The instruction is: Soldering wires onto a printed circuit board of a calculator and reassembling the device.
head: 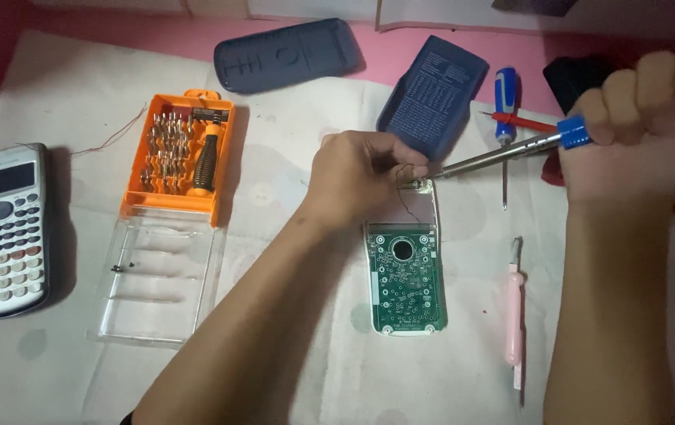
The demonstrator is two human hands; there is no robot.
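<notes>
Right grip (644,118) clenched on soldering iron (503,153), left grip (361,173) pinching wire (402,193) over circuit board (404,275)

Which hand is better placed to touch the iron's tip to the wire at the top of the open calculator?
Right. The right hand grips the soldering iron, tip beside the wire; the left hand pinches that wire on the circuit board.

On the white cloth-covered table (62,378), the opened calculator with its green circuit board (403,271) lies centre. The orange plastic screwdriver-bit case (180,153) sits to its left, the grey calculator (4,228) further left. Two dark blue plastic covers (286,53) lie behind. The pink-handled tool (515,315) lies right of the board.
</notes>
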